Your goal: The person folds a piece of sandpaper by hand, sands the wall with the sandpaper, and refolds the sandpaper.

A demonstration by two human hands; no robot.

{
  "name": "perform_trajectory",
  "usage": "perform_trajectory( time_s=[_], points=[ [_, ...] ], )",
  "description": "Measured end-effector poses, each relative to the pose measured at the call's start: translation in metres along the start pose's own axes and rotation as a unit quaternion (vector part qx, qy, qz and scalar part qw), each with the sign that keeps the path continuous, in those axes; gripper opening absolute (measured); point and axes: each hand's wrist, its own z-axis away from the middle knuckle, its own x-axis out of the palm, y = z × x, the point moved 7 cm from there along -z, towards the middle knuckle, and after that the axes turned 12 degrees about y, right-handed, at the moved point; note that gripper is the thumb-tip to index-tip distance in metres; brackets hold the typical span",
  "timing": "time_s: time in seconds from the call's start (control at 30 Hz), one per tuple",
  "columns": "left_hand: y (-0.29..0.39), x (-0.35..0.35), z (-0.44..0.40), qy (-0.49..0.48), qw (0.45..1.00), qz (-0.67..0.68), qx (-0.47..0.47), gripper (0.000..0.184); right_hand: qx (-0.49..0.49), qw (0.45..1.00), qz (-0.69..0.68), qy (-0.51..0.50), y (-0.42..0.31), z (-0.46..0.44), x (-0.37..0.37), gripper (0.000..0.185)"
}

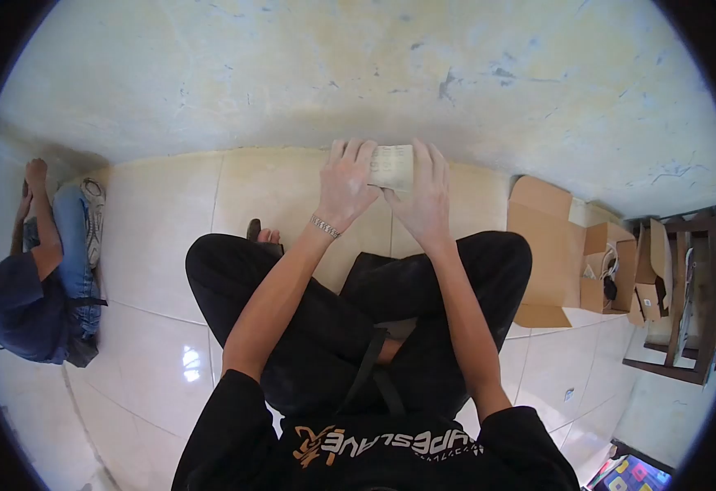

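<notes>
A small pale rectangular piece with faint printing on its face [392, 168] is held between both hands, close to the foot of the wall [292, 90]. My left hand [348, 186] grips its left edge, fingers pointing toward the wall; a metal bracelet is on that wrist. On the right edge, my right hand [421, 196] holds the piece with fingers along its side. Whitish dust covers both hands. Whether the piece touches the wall I cannot tell.
Another person [26, 286] sits at the far left by the wall. An opened cardboard box [542, 245], a smaller box with cables [606, 282] and a dark wooden rack [689, 311] stand right. My crossed legs and a sandaled foot [268, 236] are below my hands.
</notes>
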Motion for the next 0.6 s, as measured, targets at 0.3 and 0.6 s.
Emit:
perform_trajectory(
  time_s=[0.3,0.6],
  points=[
    [-0.015,-0.034,-0.007,0.073,0.994,0.009,-0.078,0.058,-0.013,0.998,-0.051,0.044,-0.013,0.011,-0.014,0.072],
    [0.012,-0.036,0.007,-0.004,0.997,0.056,0.043,0.051,-0.011,0.998,-0.004,0.066,-0.038,0.037,-0.005,0.066]
  ],
)
